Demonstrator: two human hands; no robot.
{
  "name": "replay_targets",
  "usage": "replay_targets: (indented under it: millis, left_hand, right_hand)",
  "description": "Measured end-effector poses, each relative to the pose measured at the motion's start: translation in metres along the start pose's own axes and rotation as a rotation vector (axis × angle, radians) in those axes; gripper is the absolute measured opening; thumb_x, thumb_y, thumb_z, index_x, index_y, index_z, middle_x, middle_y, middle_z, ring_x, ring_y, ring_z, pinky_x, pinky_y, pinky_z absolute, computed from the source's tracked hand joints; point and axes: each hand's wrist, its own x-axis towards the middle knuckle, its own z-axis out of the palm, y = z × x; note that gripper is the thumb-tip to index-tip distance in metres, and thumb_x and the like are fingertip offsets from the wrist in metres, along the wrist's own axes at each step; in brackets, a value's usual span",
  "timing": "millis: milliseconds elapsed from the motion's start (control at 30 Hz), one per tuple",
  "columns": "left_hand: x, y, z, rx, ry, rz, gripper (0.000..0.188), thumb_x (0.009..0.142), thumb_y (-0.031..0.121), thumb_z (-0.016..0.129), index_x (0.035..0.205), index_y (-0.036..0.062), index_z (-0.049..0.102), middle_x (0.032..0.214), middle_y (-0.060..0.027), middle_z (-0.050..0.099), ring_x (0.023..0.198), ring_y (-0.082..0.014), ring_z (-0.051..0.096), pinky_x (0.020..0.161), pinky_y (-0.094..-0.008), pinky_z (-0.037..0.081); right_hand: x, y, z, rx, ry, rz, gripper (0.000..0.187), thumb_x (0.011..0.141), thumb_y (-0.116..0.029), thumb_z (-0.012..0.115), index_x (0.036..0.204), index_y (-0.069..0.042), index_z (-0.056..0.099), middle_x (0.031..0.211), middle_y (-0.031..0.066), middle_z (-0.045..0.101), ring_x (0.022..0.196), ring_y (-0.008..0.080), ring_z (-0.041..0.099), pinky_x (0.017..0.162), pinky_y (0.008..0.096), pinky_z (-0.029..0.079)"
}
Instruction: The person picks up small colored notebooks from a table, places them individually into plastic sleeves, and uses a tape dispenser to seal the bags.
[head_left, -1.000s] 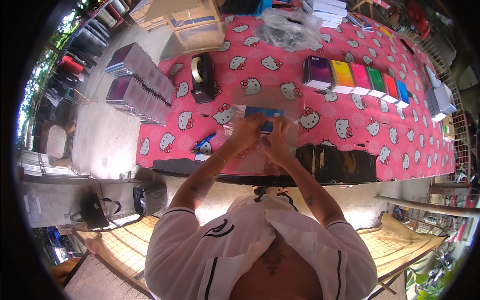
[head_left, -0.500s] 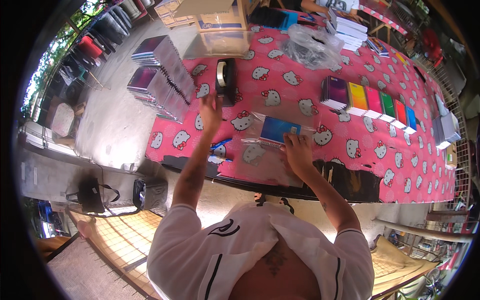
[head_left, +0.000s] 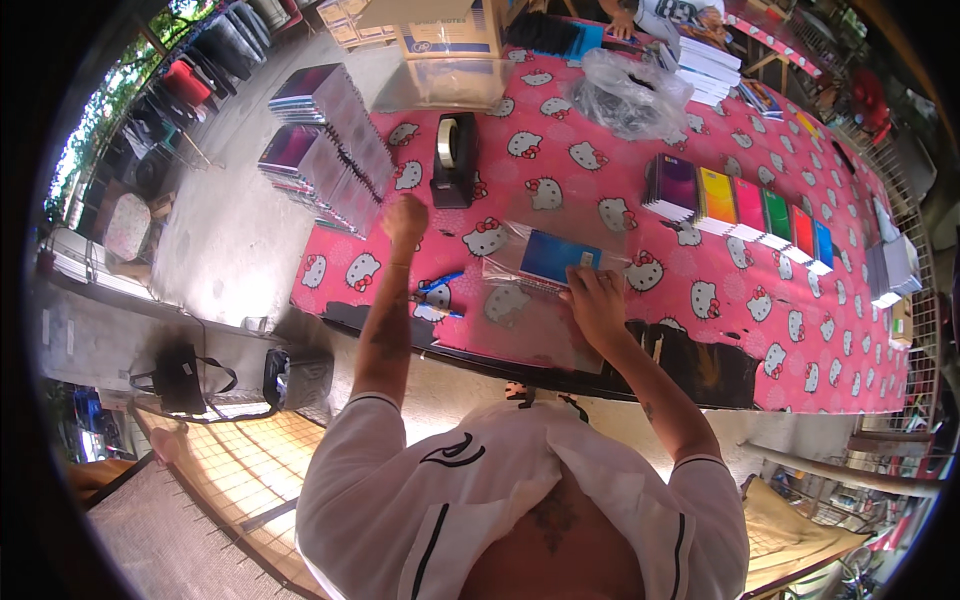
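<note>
Your left hand (head_left: 405,217) is curled into a loose fist, holding nothing you can make out, just short of the black tape dispenser (head_left: 455,160) on the bench (head_left: 600,190). Right of it lies a clear plastic bag (head_left: 545,265) with a blue notebook (head_left: 558,258) inside. Your right hand (head_left: 595,300) presses flat on the bag's near edge, fingers spread.

The right hand (head_left: 597,303) covers the near edge of the clear-wrapped blue notebook (head_left: 558,258).
</note>
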Motion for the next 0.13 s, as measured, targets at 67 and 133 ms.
replay_targets:
  millis: [67,133]
  left_hand:
    - [-0.02,0.041,-0.033,-0.352,-0.04,0.218,0.02,0.082,0.022,0.064,0.084,0.0047,0.074,0.076,-0.0155,0.071,0.071,-0.0276,0.071,0.062,-0.0378,0.053]
    - [-0.062,0.05,-0.048,-0.508,-0.086,0.301,0.021,0.082,0.023,0.064,0.081,0.0049,0.074,0.074,-0.0174,0.071,0.071,-0.0296,0.071,0.062,-0.0388,0.054]
  right_hand:
    - [-0.003,0.009,0.008,-0.026,0.005,0.026,0.047,0.073,-0.028,0.077,0.114,-0.008,0.065,0.104,0.0045,0.058,0.094,0.0214,0.061,0.091,0.0402,0.041]
    - [-0.003,0.007,0.006,0.007,0.008,0.01,0.048,0.073,-0.029,0.077,0.115,-0.008,0.065,0.105,0.0041,0.058,0.094,0.0209,0.061,0.092,0.0399,0.041]
